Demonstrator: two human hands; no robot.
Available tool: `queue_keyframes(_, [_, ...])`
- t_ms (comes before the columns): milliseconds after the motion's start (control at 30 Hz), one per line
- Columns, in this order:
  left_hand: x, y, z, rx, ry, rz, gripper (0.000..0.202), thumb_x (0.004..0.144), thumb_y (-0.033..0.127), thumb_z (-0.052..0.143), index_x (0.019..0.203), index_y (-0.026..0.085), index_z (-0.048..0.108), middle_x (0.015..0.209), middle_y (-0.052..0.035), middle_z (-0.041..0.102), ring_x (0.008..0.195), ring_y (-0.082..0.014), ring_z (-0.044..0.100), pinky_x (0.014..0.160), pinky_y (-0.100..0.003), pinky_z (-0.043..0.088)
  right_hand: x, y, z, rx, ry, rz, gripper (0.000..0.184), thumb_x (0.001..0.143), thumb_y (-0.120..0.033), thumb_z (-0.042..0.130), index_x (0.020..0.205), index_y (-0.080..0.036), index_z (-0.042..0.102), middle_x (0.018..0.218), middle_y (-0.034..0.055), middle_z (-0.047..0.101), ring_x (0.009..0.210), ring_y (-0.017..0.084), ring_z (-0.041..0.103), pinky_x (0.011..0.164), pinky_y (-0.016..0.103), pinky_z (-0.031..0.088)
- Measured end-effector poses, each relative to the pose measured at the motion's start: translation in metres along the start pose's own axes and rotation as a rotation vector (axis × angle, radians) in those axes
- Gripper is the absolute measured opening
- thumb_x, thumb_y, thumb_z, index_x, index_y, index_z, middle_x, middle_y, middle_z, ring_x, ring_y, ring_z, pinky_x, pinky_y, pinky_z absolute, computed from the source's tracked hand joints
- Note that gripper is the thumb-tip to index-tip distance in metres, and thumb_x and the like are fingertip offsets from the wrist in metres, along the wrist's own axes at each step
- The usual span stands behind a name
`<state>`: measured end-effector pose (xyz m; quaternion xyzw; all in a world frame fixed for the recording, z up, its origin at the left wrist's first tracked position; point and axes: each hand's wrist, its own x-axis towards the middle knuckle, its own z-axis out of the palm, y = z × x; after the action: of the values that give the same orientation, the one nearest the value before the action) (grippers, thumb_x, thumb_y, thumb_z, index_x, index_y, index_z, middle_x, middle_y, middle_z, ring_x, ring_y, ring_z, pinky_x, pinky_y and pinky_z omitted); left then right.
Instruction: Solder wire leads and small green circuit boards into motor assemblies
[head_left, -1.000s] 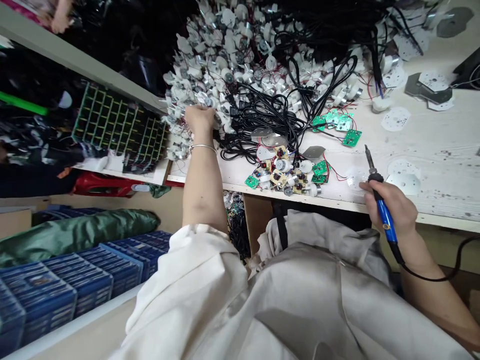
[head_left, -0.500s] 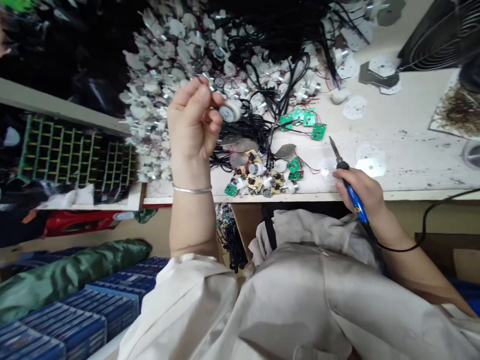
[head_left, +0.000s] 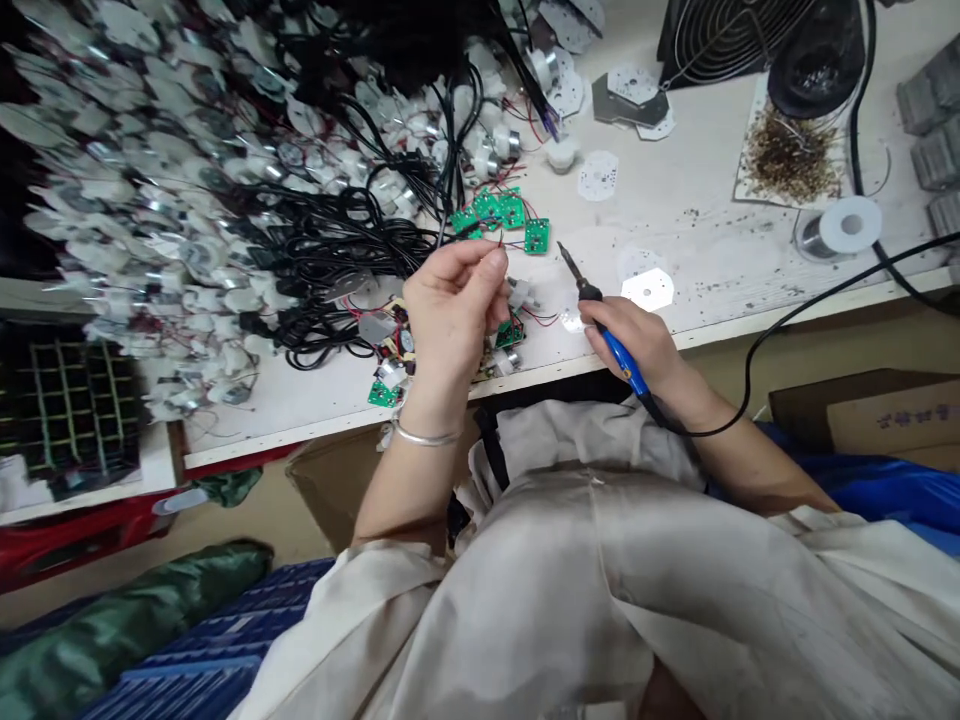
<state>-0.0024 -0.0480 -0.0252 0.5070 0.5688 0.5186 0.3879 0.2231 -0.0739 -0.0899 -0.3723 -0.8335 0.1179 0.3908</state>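
My left hand [head_left: 457,300] is closed in a pinch near the front of the bench, a thin wire end [head_left: 501,240] poking up from the fingertips. Anything inside its palm is hidden. Just beyond it lie green circuit boards [head_left: 512,208] with red wires, and more small boards and motors sit partly covered beneath the hand. My right hand [head_left: 637,340] grips a blue soldering iron [head_left: 624,362]. The iron's metal tip points up and left, apart from the left hand and close to a single green board [head_left: 536,236].
A large heap of white motor parts [head_left: 165,200] and black cables [head_left: 360,240] fills the left. White plates [head_left: 598,176], a solder spool [head_left: 850,226], a residue-covered pad [head_left: 795,155] and a fan [head_left: 731,40] lie to the right. The iron's cord [head_left: 795,310] trails right.
My left hand came down and right from the heap toward the green boards; the round white motor seen at its fingers no longer shows. My right hand still holds the soldering iron. The view shifted right.
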Motion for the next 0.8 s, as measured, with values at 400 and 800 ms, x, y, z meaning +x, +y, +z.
queue_keyframes(400, [-0.046,-0.03,0.033,0.737,-0.111,0.293,0.007,0.088,0.017,0.063,0.084,0.022,0.066,0.104,-0.0035,0.075,0.102,-0.022,0.068,0.091,-0.039,0.047,0.003,0.001,-0.004,0.074,0.011,0.063,0.031,0.102,-0.028,0.05,0.132,-0.027,0.058,0.103,0.0027,0.075,0.094,0.015,0.073,0.084,0.028,0.062])
queue_keyframes(800, [-0.041,-0.029,0.035,0.87,-0.245,0.162,0.012,0.086,0.016,0.061,0.077,0.022,0.064,0.104,-0.0035,0.078,0.102,-0.0259,0.069,0.094,-0.046,0.043,-0.012,-0.009,-0.019,0.402,0.182,0.467,0.033,0.099,-0.053,0.055,0.115,-0.027,0.069,0.079,-0.0021,0.076,0.063,0.013,0.073,0.06,0.027,0.062])
